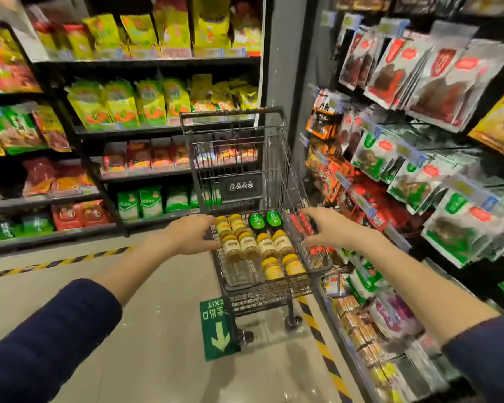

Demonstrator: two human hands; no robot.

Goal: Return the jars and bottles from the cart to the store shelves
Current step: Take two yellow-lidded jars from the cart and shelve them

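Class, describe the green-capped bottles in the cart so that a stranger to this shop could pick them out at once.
Find the dark wire cart in the aisle, between the left hand and right hand at its sides. In its basket lie rows of yellow-lidded jars. Beyond them, at the far end, sit the two green-capped bottles, side by side: the only green tops, each with a white mark.
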